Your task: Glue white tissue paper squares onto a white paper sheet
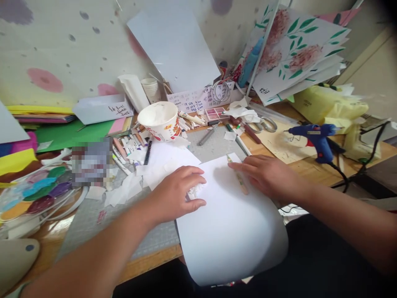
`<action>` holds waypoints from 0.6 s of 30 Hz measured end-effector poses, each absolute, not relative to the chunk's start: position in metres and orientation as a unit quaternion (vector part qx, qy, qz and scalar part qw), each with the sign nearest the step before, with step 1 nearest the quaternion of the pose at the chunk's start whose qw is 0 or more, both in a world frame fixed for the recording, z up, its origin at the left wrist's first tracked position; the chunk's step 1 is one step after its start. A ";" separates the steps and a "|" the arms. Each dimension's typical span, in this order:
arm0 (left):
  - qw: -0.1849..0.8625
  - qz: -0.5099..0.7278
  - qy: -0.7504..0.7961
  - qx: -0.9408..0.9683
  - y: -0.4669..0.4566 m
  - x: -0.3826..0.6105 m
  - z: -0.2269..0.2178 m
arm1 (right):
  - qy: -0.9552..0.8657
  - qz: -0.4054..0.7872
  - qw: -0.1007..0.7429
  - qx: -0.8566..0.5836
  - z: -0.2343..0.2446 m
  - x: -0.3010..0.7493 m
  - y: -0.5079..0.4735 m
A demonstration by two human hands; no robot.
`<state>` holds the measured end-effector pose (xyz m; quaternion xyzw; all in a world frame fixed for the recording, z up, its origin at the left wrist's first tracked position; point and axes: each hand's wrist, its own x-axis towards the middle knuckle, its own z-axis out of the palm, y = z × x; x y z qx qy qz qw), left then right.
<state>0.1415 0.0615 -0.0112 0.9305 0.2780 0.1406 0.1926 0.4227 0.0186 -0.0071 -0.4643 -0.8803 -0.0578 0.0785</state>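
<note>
A white sheet of paper (pixel 231 223) lies on the grey cutting mat (pixel 93 215) and hangs over the desk's front edge. My left hand (pixel 176 192) rests on the sheet's left side, fingers curled round a small crumpled white piece (pixel 196 191). My right hand (pixel 263 176) lies flat on the sheet's upper right part, fingers stretched out. A thin pencil-like stick (pixel 240 178) lies on the paper, partly under those fingers.
A paper cup (pixel 159 120) stands behind the sheet among several markers (pixel 133 142). A blue glue gun (pixel 318 138) with its cable sits at the right, scissors (pixel 263 124) beside it. Coloured papers (pixel 71 132) and a paint palette (pixel 34 194) fill the left. Flower paintings (pixel 297 54) lean at the back.
</note>
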 end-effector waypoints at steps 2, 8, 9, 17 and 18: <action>0.181 0.144 0.279 0.932 0.061 0.143 -0.015 | -0.864 -0.056 0.133 -0.482 0.002 0.439 0.015; 0.114 0.187 0.298 0.929 0.065 0.147 -0.035 | -0.654 -0.012 0.248 -0.715 0.023 0.519 -0.018; 0.106 0.194 0.299 0.928 0.068 0.148 -0.039 | -0.614 -0.011 0.237 -0.753 0.023 0.532 -0.023; 0.090 0.224 0.302 0.922 0.073 0.158 -0.042 | -0.475 -0.040 0.192 -0.858 0.009 0.574 0.003; 0.092 0.218 0.305 0.923 0.072 0.158 -0.041 | -0.469 -0.036 0.197 -0.860 0.007 0.574 0.011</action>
